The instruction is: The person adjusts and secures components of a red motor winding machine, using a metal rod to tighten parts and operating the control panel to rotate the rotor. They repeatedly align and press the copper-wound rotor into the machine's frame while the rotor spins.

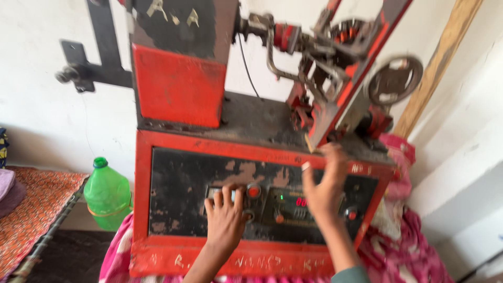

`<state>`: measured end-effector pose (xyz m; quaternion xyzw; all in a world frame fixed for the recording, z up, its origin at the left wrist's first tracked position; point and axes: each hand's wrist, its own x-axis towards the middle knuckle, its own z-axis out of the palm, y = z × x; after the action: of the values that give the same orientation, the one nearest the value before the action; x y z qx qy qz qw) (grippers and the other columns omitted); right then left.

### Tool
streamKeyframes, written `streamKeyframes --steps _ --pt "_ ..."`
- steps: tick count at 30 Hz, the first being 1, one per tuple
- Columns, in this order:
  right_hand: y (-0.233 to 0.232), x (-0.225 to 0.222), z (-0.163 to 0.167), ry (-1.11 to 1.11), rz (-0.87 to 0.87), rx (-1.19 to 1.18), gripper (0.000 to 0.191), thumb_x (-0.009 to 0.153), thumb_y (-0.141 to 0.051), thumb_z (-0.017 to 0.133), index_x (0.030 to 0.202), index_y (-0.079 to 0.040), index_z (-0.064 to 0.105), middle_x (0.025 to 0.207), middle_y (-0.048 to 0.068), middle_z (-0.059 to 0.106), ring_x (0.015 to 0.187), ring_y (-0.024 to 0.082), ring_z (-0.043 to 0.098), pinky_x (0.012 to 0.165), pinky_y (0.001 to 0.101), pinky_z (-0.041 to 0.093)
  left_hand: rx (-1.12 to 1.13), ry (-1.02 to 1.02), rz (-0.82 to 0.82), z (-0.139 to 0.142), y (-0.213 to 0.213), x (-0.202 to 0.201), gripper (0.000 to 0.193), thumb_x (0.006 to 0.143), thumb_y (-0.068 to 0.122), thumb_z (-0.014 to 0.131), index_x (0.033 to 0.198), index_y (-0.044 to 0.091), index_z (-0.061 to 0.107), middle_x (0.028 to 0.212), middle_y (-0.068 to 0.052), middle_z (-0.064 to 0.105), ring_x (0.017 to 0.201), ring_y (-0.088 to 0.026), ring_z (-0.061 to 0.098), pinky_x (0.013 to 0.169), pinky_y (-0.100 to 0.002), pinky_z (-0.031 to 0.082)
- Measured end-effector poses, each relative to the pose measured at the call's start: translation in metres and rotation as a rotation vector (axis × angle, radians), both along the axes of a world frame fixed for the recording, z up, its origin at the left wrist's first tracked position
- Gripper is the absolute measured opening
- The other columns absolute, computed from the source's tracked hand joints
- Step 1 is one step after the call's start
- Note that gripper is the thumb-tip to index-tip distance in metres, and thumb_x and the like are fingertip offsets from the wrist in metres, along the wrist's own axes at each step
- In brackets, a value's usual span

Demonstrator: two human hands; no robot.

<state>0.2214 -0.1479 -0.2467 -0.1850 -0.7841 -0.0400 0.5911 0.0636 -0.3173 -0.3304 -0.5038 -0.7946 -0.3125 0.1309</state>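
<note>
Head view, motion-blurred, fine detail soft.

One red and black machine [209,157] stands on a pink flowered cloth [414,246]. Looks like a coil winder, can't confirm. Whatever carries it is hidden under the cloth.

Front: one black control panel [178,194] in a red frame, paint badly chipped. On it I count:
- 1 red round button [253,192], upper middle
- 1 small display [301,202] with red digits, unreadable in blur
- 1 green indicator light [281,197] just left of the display
- 1 red knob [352,214] near the right edge

Top deck: one red box housing [178,86] on the left, one tilted red winding head [335,78] on the right, one round handwheel [395,80] at far right.

Hands, two, both the person's own:
- Left hand [225,217]: fingers spread flat on the panel, tips at a small pale window just left of the red button. Holding nothing.
- Right hand [325,183]: raised in front of the panel's upper right, fingers loosely spread, tips up at the frame's top edge under the winding head. Holding nothing; can't tell if it touches the frame.

Around it: one green plastic bottle [107,194] on the floor left of the machine, one cot with an orange patterned cover [36,209] at far left, one black wall bracket [94,57] upper left, one wooden plank [440,57] leaning at the right wall.
</note>
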Motion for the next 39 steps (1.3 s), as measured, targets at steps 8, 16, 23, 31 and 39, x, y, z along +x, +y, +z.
streamKeyframes --steps 8,16,23,31,39 --pt "-0.006 -0.033 -0.006 -0.28 -0.069 0.169 0.059 0.087 -0.023 0.077 0.137 -0.002 0.053 0.137 0.017 0.051 0.135 0.037 0.048 0.117 0.0522 0.037 -0.079 -0.087 -0.112 0.012 -0.007 -0.011 0.08 0.075 0.033 0.087 0.141 0.019 0.045 0.137 -0.005 0.041 0.123 -0.031 0.041 0.092 -0.053 0.031" --pt "0.022 -0.02 -0.023 -0.418 -0.097 0.257 0.055 0.088 -0.028 0.075 0.134 -0.003 0.057 0.139 0.017 0.05 0.135 0.035 0.047 0.115 0.0478 0.04 -0.006 -0.002 -0.129 0.029 0.005 -0.032 0.047 0.084 0.029 0.078 0.117 0.006 0.053 0.111 -0.014 0.051 0.103 -0.03 0.05 0.086 -0.05 0.041" --pt "0.053 0.008 -0.016 -0.152 -0.169 0.197 0.032 0.091 -0.019 0.073 0.118 -0.005 0.063 0.119 0.012 0.058 0.114 0.029 0.058 0.1 0.0428 0.047 0.888 0.554 0.197 0.152 -0.005 -0.174 0.022 0.099 -0.013 0.051 0.119 -0.003 0.054 0.115 -0.021 0.061 0.106 -0.041 0.06 0.117 -0.059 0.045" --pt "0.05 0.041 0.066 0.234 -0.187 0.054 0.025 0.104 -0.009 0.065 0.126 0.0 0.056 0.119 0.014 0.052 0.104 0.026 0.053 0.096 0.0387 0.044 0.624 0.362 0.442 0.24 -0.022 -0.28 0.058 0.103 0.012 0.058 0.148 -0.019 0.04 0.144 -0.038 0.044 0.14 -0.051 0.036 0.113 -0.059 0.027" --pt "0.022 0.031 0.16 0.197 -0.132 0.25 0.03 0.117 -0.017 0.064 0.138 0.002 0.054 0.134 0.017 0.048 0.128 0.03 0.049 0.112 0.0423 0.041 0.372 0.144 0.401 0.254 -0.029 -0.292 0.025 0.111 0.015 0.055 0.117 -0.008 0.062 0.118 -0.028 0.062 0.108 -0.04 0.058 0.093 -0.051 0.045"
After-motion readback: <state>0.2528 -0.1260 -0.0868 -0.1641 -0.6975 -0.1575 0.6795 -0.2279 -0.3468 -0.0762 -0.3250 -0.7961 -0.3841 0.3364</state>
